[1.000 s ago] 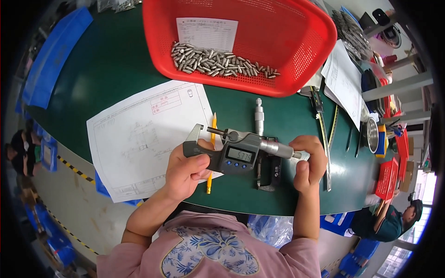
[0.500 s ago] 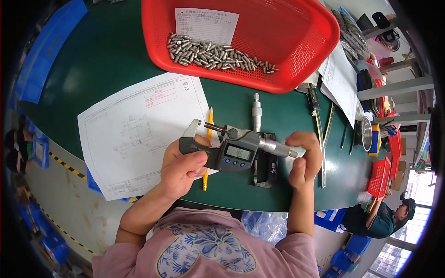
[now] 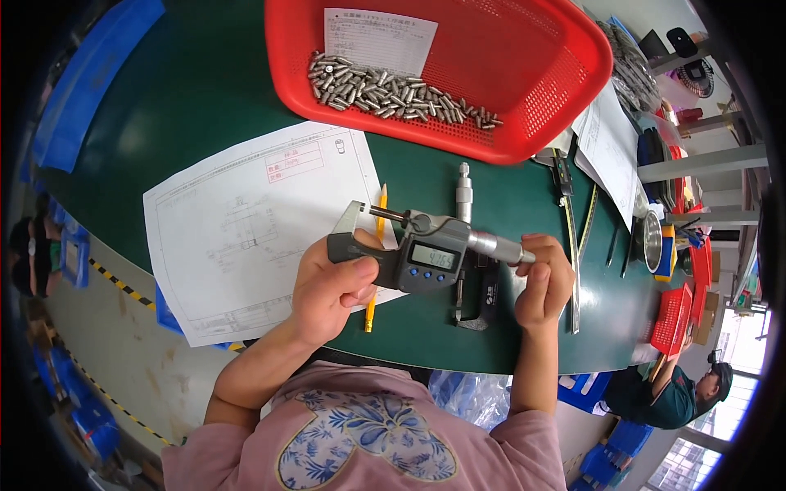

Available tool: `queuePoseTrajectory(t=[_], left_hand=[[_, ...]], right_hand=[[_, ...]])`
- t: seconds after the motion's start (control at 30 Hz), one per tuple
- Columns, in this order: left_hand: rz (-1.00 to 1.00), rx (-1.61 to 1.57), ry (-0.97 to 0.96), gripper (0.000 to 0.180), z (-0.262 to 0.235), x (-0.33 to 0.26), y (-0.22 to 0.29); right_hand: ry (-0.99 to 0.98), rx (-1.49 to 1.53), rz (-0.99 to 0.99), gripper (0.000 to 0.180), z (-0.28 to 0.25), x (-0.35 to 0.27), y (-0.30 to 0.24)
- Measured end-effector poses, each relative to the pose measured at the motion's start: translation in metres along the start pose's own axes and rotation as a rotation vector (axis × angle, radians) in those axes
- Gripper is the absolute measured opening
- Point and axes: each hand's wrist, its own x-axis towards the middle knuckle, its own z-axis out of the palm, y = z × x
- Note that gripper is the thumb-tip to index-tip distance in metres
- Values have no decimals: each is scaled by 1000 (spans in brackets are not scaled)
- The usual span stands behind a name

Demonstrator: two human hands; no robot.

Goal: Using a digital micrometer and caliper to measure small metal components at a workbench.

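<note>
Head view: left hand (image 3: pixel 332 290), right hand (image 3: pixel 546 285) on micrometer (image 3: pixel 429 260), apart from basket rim (image 3: pixel 442 145)

Dark digits show on the pale display (image 3: pixel 432 257) of a grey digital micrometer (image 3: pixel 401 266). A white drawing sheet (image 3: pixel 205 270) carries, near its top edge, a box (image 3: pixel 295 163) of red lines and red printed characters; the fine lettering around its diagrams is too small to read. Inside the red basket (image 3: pixel 604 78), a white card (image 3: pixel 381 42) bears a dark heading above small print. White marking stands on a second micrometer's black frame (image 3: pixel 489 315).
</note>
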Motion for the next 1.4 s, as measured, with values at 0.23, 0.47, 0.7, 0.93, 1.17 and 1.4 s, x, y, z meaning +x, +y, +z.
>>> queuePoseTrajectory(t=[0.23,0.47,0.7,0.93,1.17,1.4], left_hand=[[9,-17,-9,22,-3,1,-1],[19,12,-19,25,-4,1,1],[3,31,-1,25,1,0,2],[10,36,17,25,1,0,2],[5,20,12,24,-1,1,2],[-47,-7,25,24,1,-1,1]], right_hand=[[135,52,35,16,8,2,-4],[158,53,-77,14,12,10,-5],[162,88,-51,14,11,6,-2],[234,57,-31,14,16,9,-6],[107,46,-15,14,9,8,-7],[90,-17,-23,25,6,5,-9]])
